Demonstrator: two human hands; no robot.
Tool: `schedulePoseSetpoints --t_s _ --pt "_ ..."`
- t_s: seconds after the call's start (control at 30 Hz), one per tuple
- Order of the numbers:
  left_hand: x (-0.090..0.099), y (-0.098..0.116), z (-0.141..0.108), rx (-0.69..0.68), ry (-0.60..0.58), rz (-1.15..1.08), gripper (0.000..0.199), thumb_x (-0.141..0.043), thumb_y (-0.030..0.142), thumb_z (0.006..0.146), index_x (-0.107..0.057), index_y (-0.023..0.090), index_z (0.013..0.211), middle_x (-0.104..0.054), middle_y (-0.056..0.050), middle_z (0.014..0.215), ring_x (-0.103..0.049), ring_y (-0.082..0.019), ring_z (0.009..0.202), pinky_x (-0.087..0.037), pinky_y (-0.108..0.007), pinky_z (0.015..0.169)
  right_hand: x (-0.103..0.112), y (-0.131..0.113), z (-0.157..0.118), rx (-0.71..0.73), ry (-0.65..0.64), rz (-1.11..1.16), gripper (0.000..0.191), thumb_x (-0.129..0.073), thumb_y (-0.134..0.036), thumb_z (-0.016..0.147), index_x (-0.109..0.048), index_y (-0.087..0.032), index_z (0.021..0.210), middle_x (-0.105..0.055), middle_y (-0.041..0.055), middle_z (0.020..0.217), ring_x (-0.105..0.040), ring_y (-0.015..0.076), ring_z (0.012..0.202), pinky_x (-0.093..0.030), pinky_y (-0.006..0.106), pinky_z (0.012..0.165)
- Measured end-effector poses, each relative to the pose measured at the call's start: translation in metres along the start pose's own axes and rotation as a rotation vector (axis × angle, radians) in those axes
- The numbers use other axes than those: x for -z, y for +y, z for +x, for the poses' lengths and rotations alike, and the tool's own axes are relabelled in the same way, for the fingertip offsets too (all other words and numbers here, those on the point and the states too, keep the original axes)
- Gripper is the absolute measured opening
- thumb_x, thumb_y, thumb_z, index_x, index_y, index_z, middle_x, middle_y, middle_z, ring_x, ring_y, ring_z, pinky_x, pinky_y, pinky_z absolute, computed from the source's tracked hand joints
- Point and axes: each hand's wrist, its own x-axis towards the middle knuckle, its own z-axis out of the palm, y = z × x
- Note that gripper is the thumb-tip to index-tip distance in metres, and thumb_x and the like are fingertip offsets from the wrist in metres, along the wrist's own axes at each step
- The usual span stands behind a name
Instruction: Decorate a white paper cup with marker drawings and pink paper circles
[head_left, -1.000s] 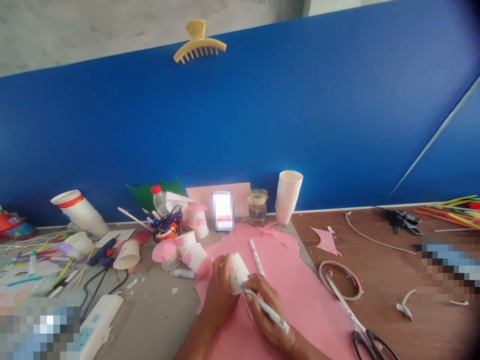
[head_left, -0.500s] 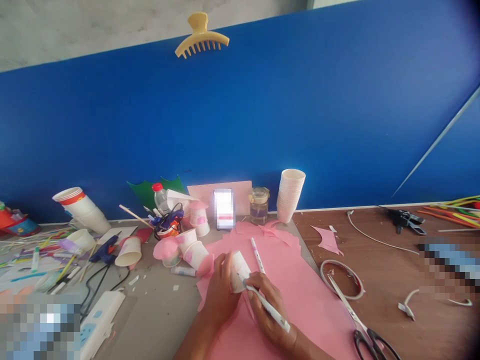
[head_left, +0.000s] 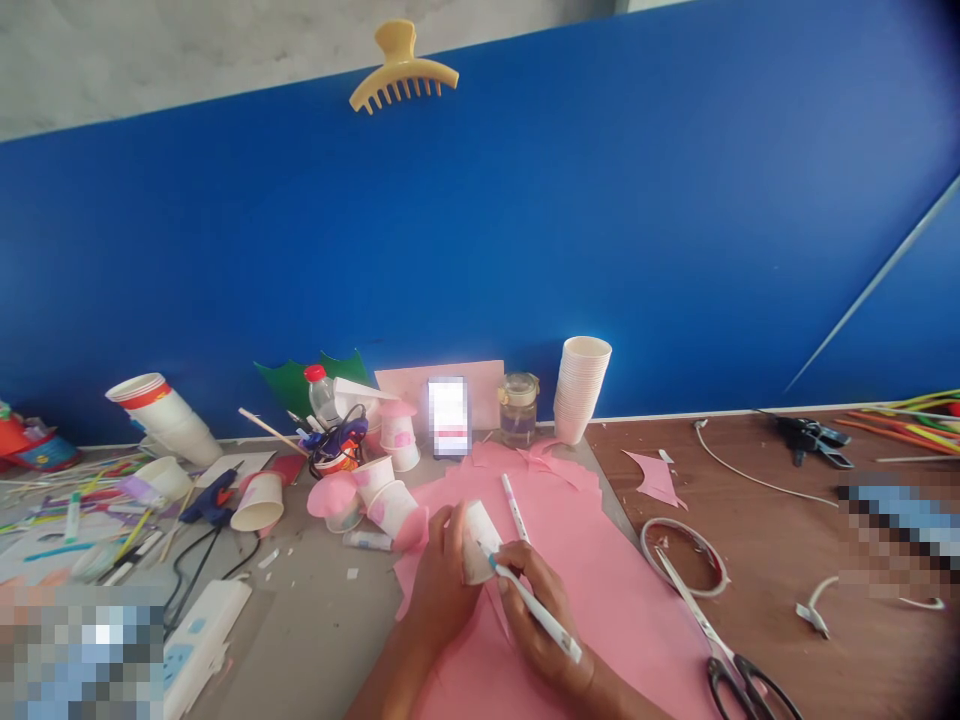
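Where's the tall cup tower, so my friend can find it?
Find the blue panel, then the jar in front of it. The tall cup stack stands just right of the jar. It's plain white, while the other stack, far left, has a red band.

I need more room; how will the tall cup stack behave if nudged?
The stack would likely tip easily, being tall with a narrow foot. Its nested cups look thin and light, and might separate if lifted from the top.

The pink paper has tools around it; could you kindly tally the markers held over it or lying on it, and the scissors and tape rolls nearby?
Markers, in right hand and on pink paper: 2
Scissors: 1
Tape roll: 1
Total: 4
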Motion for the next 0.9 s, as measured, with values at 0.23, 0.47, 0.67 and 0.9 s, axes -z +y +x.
schedulePoseSetpoints --t_s 0.23,0.47,0.67,0.9 --pt "-0.0005 -0.0004 -0.0001 -0.024 0.016 0.036 0.060 -0.049 0.014 0.078 -0.029 0.013 0.134 -0.042 -0.018 0.122 -0.044 -0.029 0.119 -0.047 -0.045 0.091 0.0008 0.0020 -0.0006 -0.039 0.047 0.000 0.011 -0.043 -0.021 0.089 -0.052 -0.021 0.096 -0.054 0.0027 0.077 -0.051 0.0159 0.065 -0.044 0.028 0.060" --pt "0.0006 0.0007 0.0006 -0.050 0.005 0.072 0.062 -0.049 0.014 0.077 -0.029 0.012 0.135 -0.044 -0.019 0.121 -0.048 -0.029 0.114 -0.048 -0.045 0.088 0.0004 0.0041 0.0009 -0.061 0.051 0.010 0.010 -0.045 -0.022 0.089 -0.052 -0.020 0.095 -0.052 0.0012 0.075 -0.048 0.0141 0.060 -0.042 0.026 0.056" --pt "0.0003 0.0007 0.0004 -0.068 0.027 0.088 0.060 -0.049 0.013 0.077 -0.030 0.012 0.134 -0.045 -0.019 0.121 -0.048 -0.029 0.115 -0.049 -0.044 0.087 0.0003 0.0035 0.0015 -0.055 0.050 -0.014 0.009 -0.044 -0.022 0.089 -0.052 -0.020 0.094 -0.052 0.0011 0.073 -0.047 0.0139 0.059 -0.041 0.026 0.055" --pt "-0.0005 -0.0007 -0.0001 -0.067 0.009 0.074 0.060 -0.048 0.012 0.078 -0.028 0.013 0.135 -0.042 -0.018 0.124 -0.045 -0.028 0.117 -0.048 -0.043 0.089 0.0011 0.0012 0.0032 -0.040 0.055 -0.035 0.010 -0.044 -0.023 0.089 -0.053 -0.020 0.093 -0.053 0.0010 0.072 -0.048 0.0139 0.058 -0.042 0.026 0.054"
